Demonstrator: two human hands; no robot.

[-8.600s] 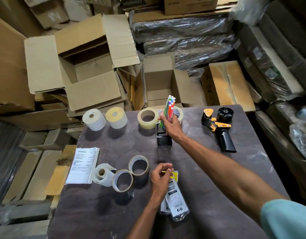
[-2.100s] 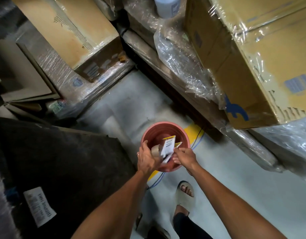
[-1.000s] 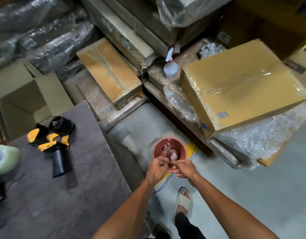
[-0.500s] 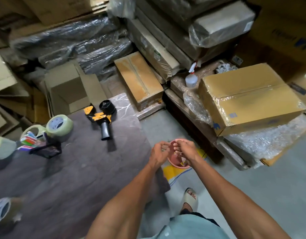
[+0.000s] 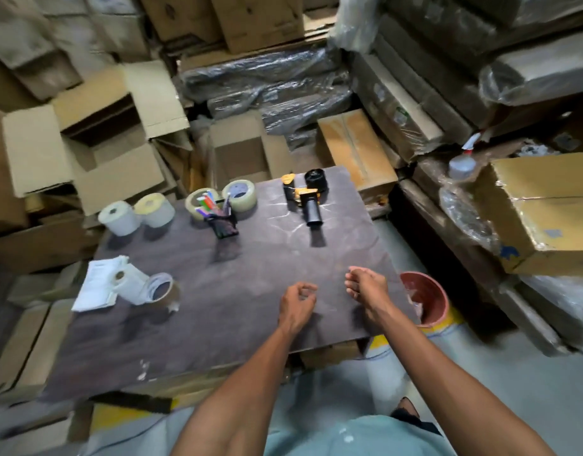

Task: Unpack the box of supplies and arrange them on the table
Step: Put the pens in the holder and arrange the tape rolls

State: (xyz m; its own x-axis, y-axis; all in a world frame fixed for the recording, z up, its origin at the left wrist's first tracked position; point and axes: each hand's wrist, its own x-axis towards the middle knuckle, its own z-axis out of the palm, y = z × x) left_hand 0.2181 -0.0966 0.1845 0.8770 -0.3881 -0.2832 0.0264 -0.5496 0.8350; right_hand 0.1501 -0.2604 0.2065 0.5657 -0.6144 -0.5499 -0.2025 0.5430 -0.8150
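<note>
Both hands are back over the counter and hold nothing. The left hand (image 5: 298, 299) hangs with fingers loosely curled; the right hand (image 5: 365, 286) has its fingertips drawn together, relaxed. A moment ago they were over the red bucket (image 5: 426, 301) on the floor, dropping torn wrapping into it; now the bucket sits off the counter's right edge, and the hands are free for the next item.

The counter (image 5: 250, 284) is a dark, scuffed, matte slab. On it the supplies stand in loose groups. At the back, two white paper rolls (image 5: 119, 217), then two glossy clear tape rolls (image 5: 240, 199) flanking a black holder of coloured markers (image 5: 222, 222). Further right lies the tape dispenser (image 5: 304, 199), black and orange hard plastic with a round handle. Nearer left, a folded paper sheet (image 5: 92, 287), a small white roll and a brown tape ring (image 5: 165, 289) lie touching.

The open cardboard box (image 5: 240, 156) stands behind the counter; its inside is not clearly shown. Unpacking looks nearly done.
</note>
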